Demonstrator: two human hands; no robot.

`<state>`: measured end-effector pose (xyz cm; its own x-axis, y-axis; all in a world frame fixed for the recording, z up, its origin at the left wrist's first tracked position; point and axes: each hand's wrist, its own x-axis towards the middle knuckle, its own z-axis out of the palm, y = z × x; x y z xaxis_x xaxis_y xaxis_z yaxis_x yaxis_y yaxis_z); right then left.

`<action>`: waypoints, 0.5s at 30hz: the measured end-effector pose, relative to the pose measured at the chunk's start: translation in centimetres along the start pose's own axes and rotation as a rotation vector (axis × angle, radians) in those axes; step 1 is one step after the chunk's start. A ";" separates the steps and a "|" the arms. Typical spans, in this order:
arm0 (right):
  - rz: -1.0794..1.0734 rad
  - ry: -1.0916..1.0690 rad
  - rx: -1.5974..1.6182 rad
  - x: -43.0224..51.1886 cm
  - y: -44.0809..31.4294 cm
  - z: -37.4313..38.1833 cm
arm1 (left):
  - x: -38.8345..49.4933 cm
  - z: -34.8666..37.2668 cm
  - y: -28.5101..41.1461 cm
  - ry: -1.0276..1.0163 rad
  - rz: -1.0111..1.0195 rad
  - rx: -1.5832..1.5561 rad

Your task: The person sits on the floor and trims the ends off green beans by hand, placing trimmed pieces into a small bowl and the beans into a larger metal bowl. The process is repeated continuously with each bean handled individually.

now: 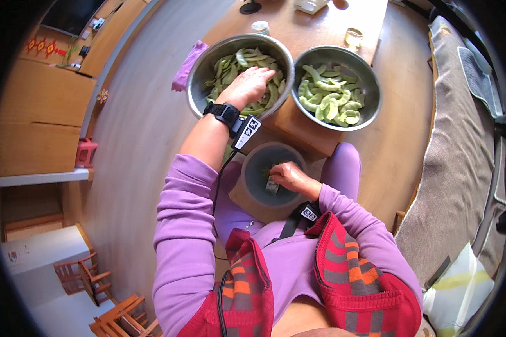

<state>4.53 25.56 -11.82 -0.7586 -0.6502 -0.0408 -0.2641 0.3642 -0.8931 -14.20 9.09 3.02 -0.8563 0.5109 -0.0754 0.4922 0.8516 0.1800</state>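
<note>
My left hand [251,83] reaches over the left steel bowl [194,90], its fingers stretched out above green bean pods [229,76]; nothing shows in its grasp, though its palm side is hidden. A second steel bowl [373,105] to the right holds more broad green pods [331,99], several of them curved. Between my knees stands a round grey bin [253,168]. Inside its mouth is my right hand [290,177], fingers bent together; whether they hold anything is hidden. Below the fingertips, green scraps and a pale printed piece [272,186] lie in the bin.
Both bowls rest at the near end of a wooden table [320,31]. Behind them stand a lidded jar [260,28] and a glass cup [353,38]. A purple cloth [189,65] hangs at the left edge. A covered sofa [459,139] runs along the right. A black cable [220,181] trails from my left wrist.
</note>
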 end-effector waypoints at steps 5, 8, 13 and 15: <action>0.042 0.015 0.002 -0.2 0.3 -0.8 | 1.0 0.7 -0.7 -0.058 -0.059 0.154; 0.017 0.015 0.001 -0.1 0.2 -0.7 | -0.9 0.5 -1.1 0.015 -0.022 0.077; -0.013 -0.007 0.046 -0.2 -0.8 -1.0 | -4.6 -2.1 -0.4 0.054 -0.124 -0.286; -0.022 0.028 0.057 -0.2 -1.7 -1.6 | -6.7 -3.3 0.6 0.010 -0.200 -0.812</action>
<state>4.17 26.13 -9.62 -0.7698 -0.6382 -0.0092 -0.2470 0.3111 -0.9177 -8.72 5.78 6.88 -0.9187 0.3550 -0.1730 0.0688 0.5754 0.8150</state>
